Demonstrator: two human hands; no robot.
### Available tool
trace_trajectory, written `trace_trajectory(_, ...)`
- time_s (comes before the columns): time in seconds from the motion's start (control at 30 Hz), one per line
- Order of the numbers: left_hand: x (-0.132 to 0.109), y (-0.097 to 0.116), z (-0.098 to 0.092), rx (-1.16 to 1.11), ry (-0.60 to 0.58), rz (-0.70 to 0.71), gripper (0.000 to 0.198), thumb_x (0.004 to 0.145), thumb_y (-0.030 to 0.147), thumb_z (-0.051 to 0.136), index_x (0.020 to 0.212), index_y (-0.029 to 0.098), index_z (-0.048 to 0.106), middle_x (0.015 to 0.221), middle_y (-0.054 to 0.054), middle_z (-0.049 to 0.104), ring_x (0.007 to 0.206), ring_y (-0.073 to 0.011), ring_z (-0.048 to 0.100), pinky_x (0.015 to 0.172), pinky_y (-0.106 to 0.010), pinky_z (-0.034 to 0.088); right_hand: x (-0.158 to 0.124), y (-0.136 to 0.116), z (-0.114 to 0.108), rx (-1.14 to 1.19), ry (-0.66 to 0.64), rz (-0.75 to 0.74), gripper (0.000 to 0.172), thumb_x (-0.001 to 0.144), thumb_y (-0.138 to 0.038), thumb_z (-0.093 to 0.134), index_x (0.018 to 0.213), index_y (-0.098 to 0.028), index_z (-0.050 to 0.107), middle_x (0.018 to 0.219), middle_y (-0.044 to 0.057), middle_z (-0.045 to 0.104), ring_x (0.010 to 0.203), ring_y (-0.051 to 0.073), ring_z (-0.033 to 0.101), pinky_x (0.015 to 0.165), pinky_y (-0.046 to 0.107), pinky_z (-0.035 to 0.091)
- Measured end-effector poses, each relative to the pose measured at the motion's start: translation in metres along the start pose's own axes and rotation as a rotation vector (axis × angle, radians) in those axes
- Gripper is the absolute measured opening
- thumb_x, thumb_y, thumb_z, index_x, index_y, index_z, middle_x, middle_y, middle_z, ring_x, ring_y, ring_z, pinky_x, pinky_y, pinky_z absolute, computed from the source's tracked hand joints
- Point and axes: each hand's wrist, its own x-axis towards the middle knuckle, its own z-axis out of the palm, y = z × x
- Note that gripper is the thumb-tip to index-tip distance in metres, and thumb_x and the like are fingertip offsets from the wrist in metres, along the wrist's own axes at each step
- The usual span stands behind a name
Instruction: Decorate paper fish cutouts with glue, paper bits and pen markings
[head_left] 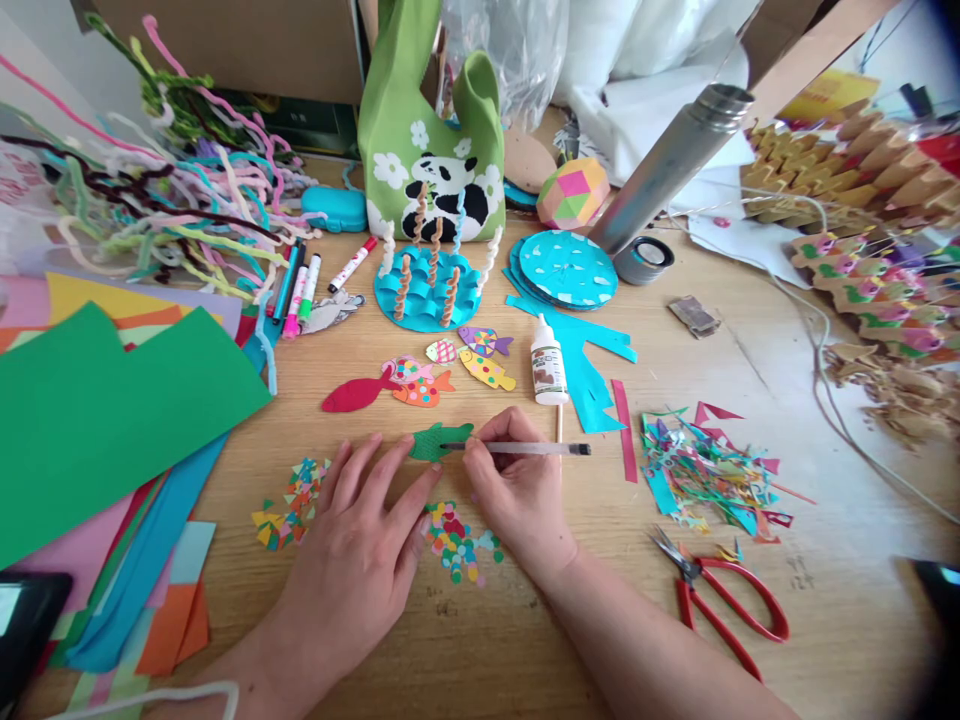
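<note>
Nearest, the left hand (352,560) lay flat and open on the bench (525,640), fingertips pinning the green paper fish (439,441). The right hand (514,490) had its grip closed on a pen (525,448), tip on the fish. Beyond lay decorated paper fish (487,370) and a glue bottle (549,362)

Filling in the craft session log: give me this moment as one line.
left hand: flat beside green paper fish | right hand: holds pen, tip on fish | confetti dots between hands
</note>
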Motion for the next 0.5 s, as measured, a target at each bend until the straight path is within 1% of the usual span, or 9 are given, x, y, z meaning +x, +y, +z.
trace_trajectory(0.27, -0.0003, -0.0008, 0.0003, -0.005, 0.001, 0.005, 0.04, 0.095, 0.022, 0.051, 0.134, 0.025, 0.056, 0.146, -0.011, 0.047, 0.137, -0.0352, 0.036, 0.114, -0.065, 0.032, -0.001, -0.0004, 0.0002, 0.036, -0.009, 0.032, 0.016, 0.074, -0.018, 0.059, 0.067, -0.023, 0.046, 0.056, -0.007, 0.046, 0.044, 0.008, 0.04, 0.041, 0.021, 0.031)
trace_trajectory(0.5, 0.0003, -0.0008, 0.0003, -0.012, -0.003, -0.002, 0.039, 0.095, 0.023, 0.051, 0.134, 0.025, 0.057, 0.146, -0.011, 0.047, 0.138, -0.0353, 0.036, 0.115, -0.064, 0.031, -0.0002, -0.0016, 0.0005, 0.036, 0.018, 0.015, 0.018, 0.074, -0.018, 0.058, 0.065, -0.023, 0.044, 0.054, -0.008, 0.045, 0.043, 0.008, 0.039, 0.04, 0.02, 0.03)
